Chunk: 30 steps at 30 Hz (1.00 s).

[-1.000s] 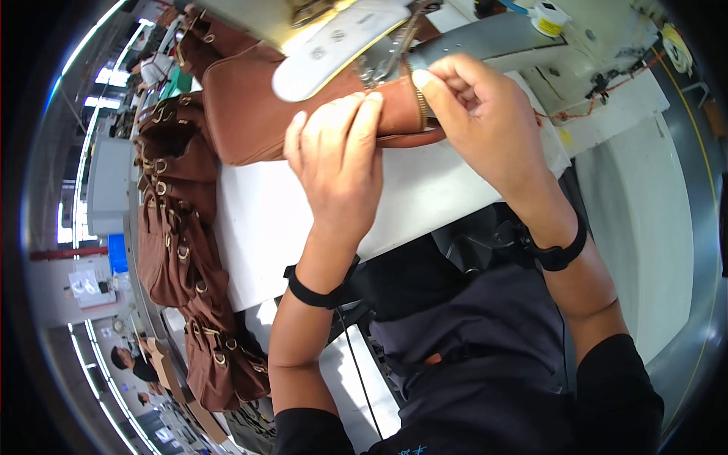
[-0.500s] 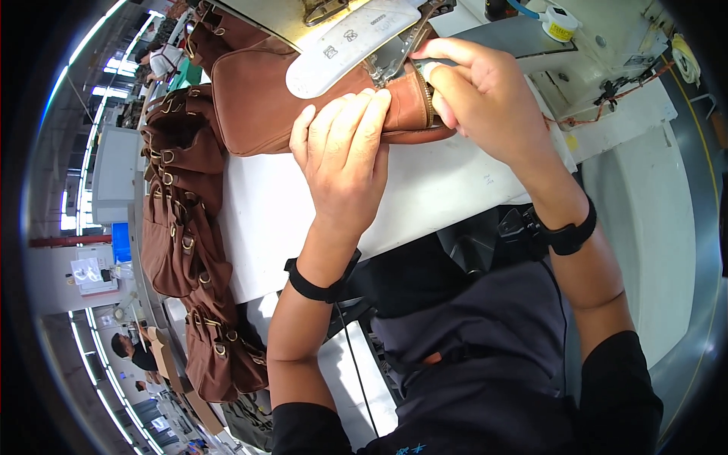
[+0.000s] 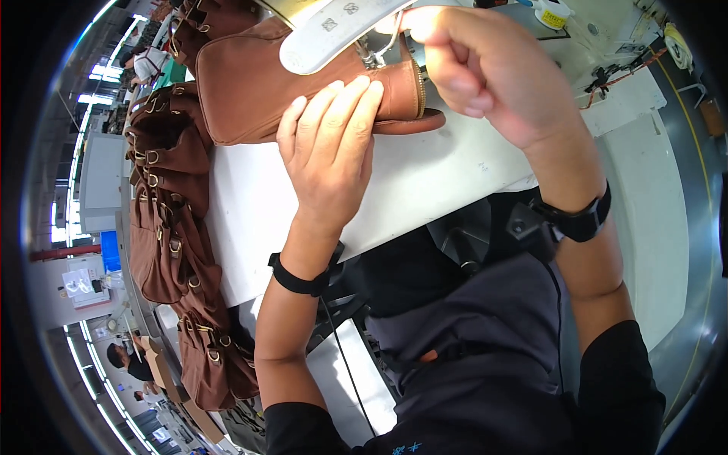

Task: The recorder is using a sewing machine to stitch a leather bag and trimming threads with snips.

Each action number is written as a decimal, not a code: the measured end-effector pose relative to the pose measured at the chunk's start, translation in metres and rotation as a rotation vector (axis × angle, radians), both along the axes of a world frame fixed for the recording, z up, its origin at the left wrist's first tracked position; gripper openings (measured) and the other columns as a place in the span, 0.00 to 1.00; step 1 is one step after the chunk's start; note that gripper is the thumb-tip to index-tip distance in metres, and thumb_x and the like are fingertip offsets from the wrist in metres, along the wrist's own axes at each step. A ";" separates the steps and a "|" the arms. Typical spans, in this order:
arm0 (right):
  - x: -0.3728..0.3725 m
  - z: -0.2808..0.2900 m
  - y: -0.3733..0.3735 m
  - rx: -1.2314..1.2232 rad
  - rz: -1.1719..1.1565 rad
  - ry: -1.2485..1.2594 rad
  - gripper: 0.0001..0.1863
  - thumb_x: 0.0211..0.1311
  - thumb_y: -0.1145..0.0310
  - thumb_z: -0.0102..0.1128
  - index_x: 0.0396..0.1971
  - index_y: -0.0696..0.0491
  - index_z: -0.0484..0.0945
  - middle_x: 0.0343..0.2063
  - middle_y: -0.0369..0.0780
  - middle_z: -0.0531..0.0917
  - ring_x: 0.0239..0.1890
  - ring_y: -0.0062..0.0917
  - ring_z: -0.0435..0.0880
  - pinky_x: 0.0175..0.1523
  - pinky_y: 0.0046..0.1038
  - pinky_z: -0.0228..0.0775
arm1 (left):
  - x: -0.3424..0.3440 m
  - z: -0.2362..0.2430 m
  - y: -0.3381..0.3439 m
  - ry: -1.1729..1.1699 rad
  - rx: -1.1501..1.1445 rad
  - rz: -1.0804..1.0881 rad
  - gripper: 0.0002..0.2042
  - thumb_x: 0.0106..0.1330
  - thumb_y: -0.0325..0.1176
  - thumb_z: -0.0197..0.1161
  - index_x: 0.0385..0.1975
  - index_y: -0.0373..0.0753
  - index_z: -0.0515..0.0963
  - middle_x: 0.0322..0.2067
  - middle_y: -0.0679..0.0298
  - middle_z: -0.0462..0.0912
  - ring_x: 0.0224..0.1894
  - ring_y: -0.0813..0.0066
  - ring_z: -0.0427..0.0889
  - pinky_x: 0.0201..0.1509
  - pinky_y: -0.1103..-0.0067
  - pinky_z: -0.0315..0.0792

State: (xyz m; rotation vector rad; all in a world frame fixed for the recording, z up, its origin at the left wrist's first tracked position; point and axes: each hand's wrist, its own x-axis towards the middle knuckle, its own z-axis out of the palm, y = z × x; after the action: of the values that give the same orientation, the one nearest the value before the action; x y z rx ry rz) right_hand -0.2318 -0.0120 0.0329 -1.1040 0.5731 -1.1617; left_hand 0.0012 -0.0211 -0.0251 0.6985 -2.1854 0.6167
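Note:
A brown leather bag (image 3: pixel 250 83) lies on the white tabletop under a sewing machine arm (image 3: pixel 334 34). My left hand (image 3: pixel 330 144) rests flat on the bag, its fingers stretched out close to the metal presser foot (image 3: pixel 369 54); its thumb is hidden. A zipper (image 3: pixel 419 89) runs along the bag's right end, above a rounded brown flap (image 3: pixel 413 123). My right hand (image 3: pixel 493 76) is raised beside the machine head, right of the presser foot. Its thumb and forefinger are pinched together and the other fingers curl; what they hold is too small and bright to name.
Several brown bags with metal rings (image 3: pixel 163 235) hang along the table's left side. A white bottle with a yellow label (image 3: pixel 552 14) stands at the back right. An orange cord (image 3: pixel 607 82) lies behind my right arm. People work in the background at left.
My right hand has left the zipper end of the bag and risen toward the machine head. My left hand stays on the bag. The whole view has shifted slightly.

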 end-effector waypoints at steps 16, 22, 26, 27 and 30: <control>0.033 -0.051 0.024 -0.903 -0.963 1.169 0.10 0.62 0.66 0.64 0.42 0.50 0.86 0.24 0.36 0.80 0.25 0.30 0.81 0.31 0.33 0.71 | -0.018 0.006 0.018 0.067 0.143 0.075 0.21 0.54 0.20 0.64 0.51 0.37 0.81 0.52 0.63 0.84 0.57 0.64 0.79 0.62 0.67 0.66; 0.038 -0.044 0.043 -0.857 -0.994 1.377 0.14 0.64 0.68 0.65 0.48 0.47 0.87 0.32 0.34 0.81 0.36 0.27 0.80 0.41 0.33 0.68 | -0.017 0.006 0.021 0.071 0.214 0.092 0.24 0.53 0.19 0.69 0.53 0.40 0.79 0.54 0.63 0.84 0.57 0.60 0.80 0.63 0.66 0.67; 0.030 -0.040 0.045 -0.940 -0.949 1.139 0.12 0.59 0.68 0.65 0.43 0.45 0.88 0.35 0.37 0.80 0.41 0.30 0.79 0.47 0.34 0.68 | -0.018 0.004 0.021 0.197 0.236 0.027 0.24 0.53 0.19 0.68 0.53 0.40 0.79 0.55 0.59 0.82 0.58 0.60 0.79 0.63 0.66 0.67; 0.029 -0.041 0.043 -0.965 -1.021 1.030 0.12 0.59 0.69 0.64 0.43 0.45 0.88 0.36 0.37 0.79 0.41 0.30 0.79 0.48 0.35 0.68 | -0.018 0.004 0.021 0.177 0.225 0.049 0.26 0.52 0.18 0.68 0.54 0.41 0.79 0.55 0.59 0.81 0.58 0.60 0.79 0.63 0.66 0.67; 0.027 -0.048 0.033 -0.858 -0.988 0.924 0.11 0.60 0.70 0.63 0.43 0.47 0.87 0.34 0.37 0.79 0.41 0.31 0.79 0.51 0.35 0.68 | -0.020 0.004 0.022 0.127 0.197 0.079 0.27 0.53 0.19 0.67 0.57 0.41 0.79 0.54 0.59 0.79 0.57 0.62 0.78 0.63 0.65 0.67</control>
State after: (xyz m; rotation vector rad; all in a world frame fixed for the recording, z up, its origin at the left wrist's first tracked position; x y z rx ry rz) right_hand -0.2046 0.0215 -0.0154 -2.2675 1.5295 -1.7800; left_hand -0.0189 0.0005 -0.0210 0.9062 -2.1264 0.3881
